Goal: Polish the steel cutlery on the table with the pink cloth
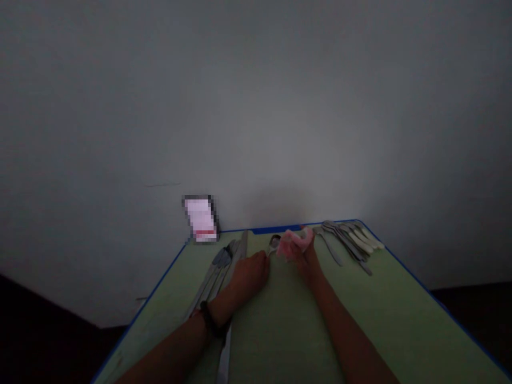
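In the head view my left hand (253,269) is closed round the handle of a spoon (274,242), whose bowl points away toward the wall. A crumpled pink cloth (294,243) is bunched in my right hand (307,260), just to the right of the spoon's bowl. Most of the spoon's handle is hidden by my left fingers. Under and beside my left forearm lie several long pieces of cutlery (212,277), spoons among them. A knife (224,357) shows partly beneath that arm.
On the right of the green table (288,341) lies a pile of cutlery (348,240), some with white handles (362,237). A single utensil (331,249) lies left of it. A blurred phone (202,218) leans on the wall (256,106) at the back left.
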The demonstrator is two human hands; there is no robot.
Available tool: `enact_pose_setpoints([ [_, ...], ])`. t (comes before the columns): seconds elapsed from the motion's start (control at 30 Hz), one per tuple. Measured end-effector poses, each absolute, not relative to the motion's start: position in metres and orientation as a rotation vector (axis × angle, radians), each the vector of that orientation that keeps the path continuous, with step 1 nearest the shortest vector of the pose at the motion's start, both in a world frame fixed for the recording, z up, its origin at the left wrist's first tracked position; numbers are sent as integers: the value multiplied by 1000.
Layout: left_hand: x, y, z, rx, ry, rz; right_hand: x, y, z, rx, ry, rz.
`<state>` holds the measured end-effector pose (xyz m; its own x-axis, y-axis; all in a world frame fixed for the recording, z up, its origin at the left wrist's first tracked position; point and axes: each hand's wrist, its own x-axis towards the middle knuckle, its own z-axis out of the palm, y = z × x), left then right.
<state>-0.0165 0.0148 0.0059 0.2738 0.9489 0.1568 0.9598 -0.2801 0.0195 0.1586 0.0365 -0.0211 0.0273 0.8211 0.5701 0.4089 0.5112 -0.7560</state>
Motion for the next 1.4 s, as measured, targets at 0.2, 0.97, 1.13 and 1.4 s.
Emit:
enact_pose_setpoints([
  [0.2,-14,14,8,-2418,-1862,-201,161,45,-23,-1015,-1448,658],
  [0.97,-13,15,9,-2486,-1993,-327,167,39,-10,-1187,-1221,587],
  [1.13,-15,13,8,-2543,-2030,-601,167,39,-11,-1236,-1213,573],
  [1.4,-11,-1,10,-2719,-1960,-1002,161,30,-1,-1140,-1267,682],
])
